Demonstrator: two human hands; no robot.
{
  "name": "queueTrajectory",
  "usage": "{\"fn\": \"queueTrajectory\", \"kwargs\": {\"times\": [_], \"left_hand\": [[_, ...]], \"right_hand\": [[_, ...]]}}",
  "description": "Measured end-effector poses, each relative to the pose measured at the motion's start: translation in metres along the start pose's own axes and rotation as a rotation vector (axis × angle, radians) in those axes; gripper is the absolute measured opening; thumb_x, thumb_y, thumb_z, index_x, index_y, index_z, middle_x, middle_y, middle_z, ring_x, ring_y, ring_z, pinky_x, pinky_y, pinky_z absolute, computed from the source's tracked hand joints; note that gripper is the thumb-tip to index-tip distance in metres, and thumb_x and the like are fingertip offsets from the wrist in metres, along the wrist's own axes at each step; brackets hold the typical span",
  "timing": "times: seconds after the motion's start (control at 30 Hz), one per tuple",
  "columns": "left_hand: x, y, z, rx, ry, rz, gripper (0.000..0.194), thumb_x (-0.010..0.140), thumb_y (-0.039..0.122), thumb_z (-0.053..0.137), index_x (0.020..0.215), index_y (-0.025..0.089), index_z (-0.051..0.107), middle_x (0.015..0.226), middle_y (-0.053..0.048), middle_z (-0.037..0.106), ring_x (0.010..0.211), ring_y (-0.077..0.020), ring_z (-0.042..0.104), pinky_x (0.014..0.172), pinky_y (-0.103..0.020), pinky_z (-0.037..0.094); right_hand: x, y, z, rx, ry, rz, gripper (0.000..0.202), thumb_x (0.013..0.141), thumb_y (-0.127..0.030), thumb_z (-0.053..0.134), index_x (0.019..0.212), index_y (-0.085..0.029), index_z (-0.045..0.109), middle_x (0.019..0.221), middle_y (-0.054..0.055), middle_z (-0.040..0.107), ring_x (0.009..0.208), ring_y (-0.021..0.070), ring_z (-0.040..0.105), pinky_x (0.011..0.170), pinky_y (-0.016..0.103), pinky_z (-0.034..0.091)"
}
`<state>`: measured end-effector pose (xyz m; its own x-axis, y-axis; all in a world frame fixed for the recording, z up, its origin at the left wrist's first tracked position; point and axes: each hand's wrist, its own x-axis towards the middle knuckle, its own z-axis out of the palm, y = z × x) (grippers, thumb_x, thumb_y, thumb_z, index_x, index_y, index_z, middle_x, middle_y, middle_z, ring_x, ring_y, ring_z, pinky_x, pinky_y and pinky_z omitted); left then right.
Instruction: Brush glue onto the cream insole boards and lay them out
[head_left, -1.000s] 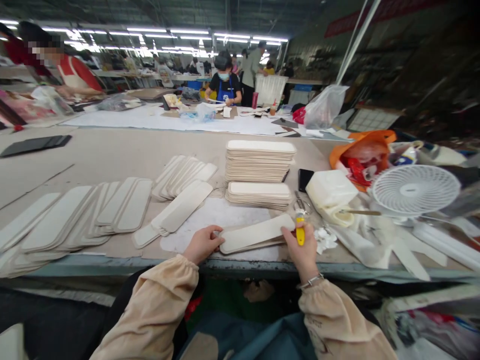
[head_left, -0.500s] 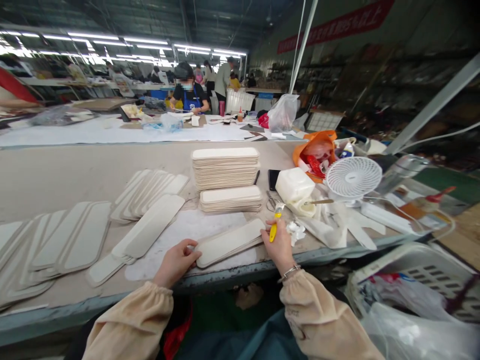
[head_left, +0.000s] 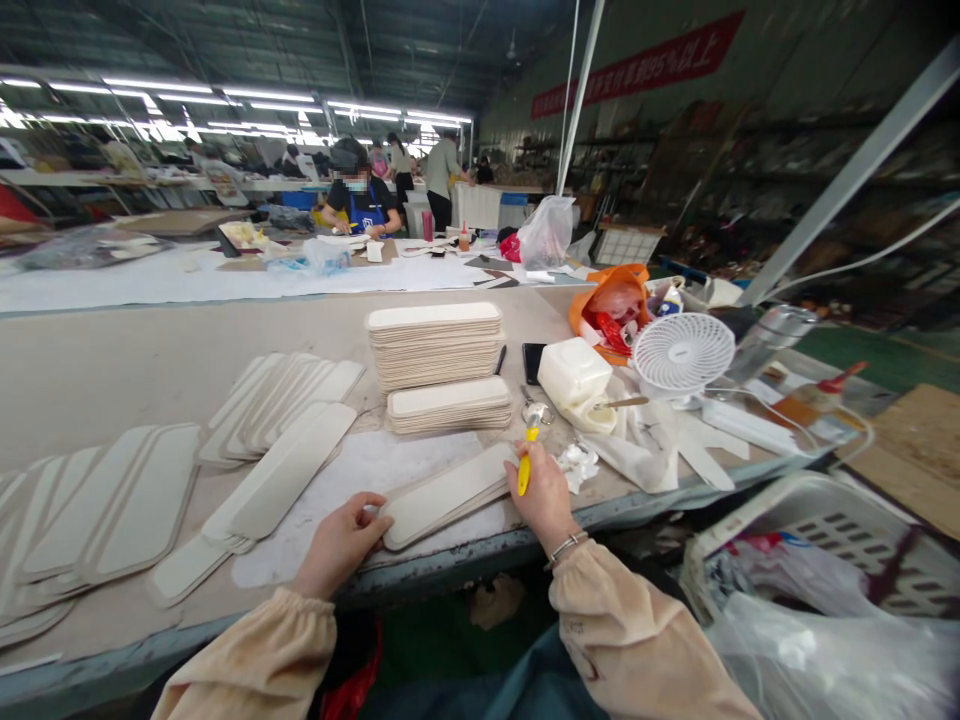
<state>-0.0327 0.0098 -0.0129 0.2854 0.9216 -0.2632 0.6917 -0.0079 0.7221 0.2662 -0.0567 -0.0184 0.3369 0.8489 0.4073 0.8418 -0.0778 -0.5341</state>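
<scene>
Panels (head_left: 450, 497) are stacked by the near edge of the tabletop (head_left: 112, 360), pinched at one end by the left hand (head_left: 341, 540) and touched at the other by the right hand (head_left: 543, 492), in which a yellow-handled tool (head_left: 524, 474) is gripped. The uppermost could be scuffed by that tool, or skewed by uneven pressure. Beyond, two squared piles (head_left: 437, 352) are set on beige; farther off, tube lights (head_left: 268, 96) are hung under a dark roof (head_left: 247, 45).

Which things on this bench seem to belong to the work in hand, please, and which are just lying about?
Job, probably:
pale strips between left hand and right hand
held yellow-handled tool
stacked strips
fanned strips

Probably lying about:
desk fan
orange bag
metal flask
</scene>
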Motion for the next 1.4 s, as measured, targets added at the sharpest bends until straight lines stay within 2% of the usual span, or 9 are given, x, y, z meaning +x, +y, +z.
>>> {"fn": "queueTrajectory", "kwargs": {"times": [0.07, 0.2, 0.33, 0.47, 0.67, 0.87, 1.07, 1.27, 1.4], "left_hand": [[0.001, 0.0, 0.0, 0.031, 0.006, -0.008, 0.039, 0.074, 0.048, 0.055, 0.102, 0.02, 0.057, 0.057, 0.006, 0.062, 0.054, -0.0166, 0.058, 0.056, -0.026, 0.038], [0.002, 0.0, 0.001, 0.075, 0.012, -0.004, 0.041, 0.074, 0.05, 0.053, 0.102, 0.021, 0.057, 0.058, 0.005, 0.061, 0.056, -0.0172, 0.058, 0.058, -0.027, 0.038], [0.002, -0.001, 0.001, 0.079, 0.018, -0.009, 0.041, 0.074, 0.051, 0.054, 0.102, 0.021, 0.057, 0.06, 0.005, 0.06, 0.057, -0.017, 0.058, 0.058, -0.027, 0.039], [0.001, -0.002, 0.002, 0.095, 0.024, 0.004, 0.039, 0.074, 0.05, 0.054, 0.101, 0.022, 0.058, 0.061, 0.005, 0.059, 0.056, -0.0163, 0.058, 0.056, -0.026, 0.039], [-0.001, 0.001, 0.001, 0.129, 0.039, 0.021, 0.036, 0.075, 0.048, 0.053, 0.1, 0.022, 0.058, 0.064, 0.005, 0.061, 0.059, -0.0163, 0.058, 0.058, -0.026, 0.039], [-0.002, 0.005, 0.001, 0.13, 0.042, 0.03, 0.035, 0.075, 0.048, 0.052, 0.098, 0.022, 0.057, 0.065, 0.005, 0.06, 0.059, -0.0162, 0.058, 0.061, -0.027, 0.04], [-0.004, 0.008, 0.001, 0.127, 0.074, 0.06, 0.035, 0.074, 0.048, 0.052, 0.097, 0.022, 0.057, 0.067, 0.005, 0.059, 0.06, -0.0164, 0.058, 0.063, -0.028, 0.041], [-0.004, 0.009, 0.004, 0.067, 0.103, 0.082, 0.031, 0.071, 0.044, 0.054, 0.093, 0.022, 0.058, 0.07, 0.004, 0.059, 0.061, -0.0158, 0.058, 0.062, -0.028, 0.042], [-0.004, 0.011, 0.005, -0.009, 0.119, 0.064, 0.029, 0.065, 0.041, 0.06, 0.085, 0.02, 0.058, 0.071, 0.003, 0.058, 0.06, -0.0149, 0.055, 0.061, -0.028, 0.042]], "right_hand": [[-0.006, -0.012, 0.001, 0.089, -0.036, -0.148, 0.013, 0.089, -0.026, 0.053, 0.1, -0.021, 0.049, 0.109, 0.012, 0.064, 0.102, 0.0256, 0.061, 0.088, 0.04, 0.048], [-0.02, -0.04, 0.008, 0.227, -0.267, -0.437, 0.016, 0.088, -0.031, 0.06, 0.099, -0.022, 0.052, 0.119, 0.012, 0.061, 0.121, 0.0239, 0.051, 0.103, 0.041, 0.041], [-0.029, -0.053, 0.018, 0.193, -0.442, -0.558, 0.029, 0.083, -0.041, 0.067, 0.101, -0.021, 0.055, 0.112, 0.01, 0.064, 0.129, 0.025, 0.045, 0.111, 0.045, 0.031], [-0.028, -0.042, 0.018, 0.123, -0.435, -0.484, 0.036, 0.082, -0.044, 0.068, 0.103, -0.019, 0.055, 0.122, 0.015, 0.06, 0.13, 0.0261, 0.043, 0.111, 0.046, 0.031], [-0.018, -0.007, 0.006, 0.002, -0.288, -0.301, 0.025, 0.086, -0.035, 0.063, 0.102, -0.019, 0.051, 0.118, 0.014, 0.061, 0.12, 0.028, 0.052, 0.105, 0.05, 0.036], [-0.009, 0.014, 0.002, -0.058, -0.141, -0.044, 0.021, 0.088, -0.031, 0.059, 0.102, -0.019, 0.05, 0.096, 0.009, 0.063, 0.092, 0.0259, 0.062, 0.08, 0.038, 0.05], [0.0, 0.014, 0.004, -0.14, -0.071, 0.006, 0.017, 0.086, -0.033, 0.059, 0.096, -0.02, 0.053, 0.082, 0.007, 0.062, 0.086, 0.0272, 0.058, 0.078, 0.039, 0.047], [0.001, 0.014, 0.007, 0.045, 0.055, 0.049, 0.022, 0.08, -0.031, 0.061, 0.095, -0.02, 0.05, 0.088, 0.006, 0.06, 0.086, 0.0258, 0.056, 0.078, 0.039, 0.045], [0.002, 0.008, 0.005, 0.332, 0.153, 0.098, 0.023, 0.08, -0.034, 0.061, 0.091, -0.022, 0.046, 0.082, 0.0, 0.054, 0.072, 0.0179, 0.053, 0.069, 0.032, 0.044]]}}
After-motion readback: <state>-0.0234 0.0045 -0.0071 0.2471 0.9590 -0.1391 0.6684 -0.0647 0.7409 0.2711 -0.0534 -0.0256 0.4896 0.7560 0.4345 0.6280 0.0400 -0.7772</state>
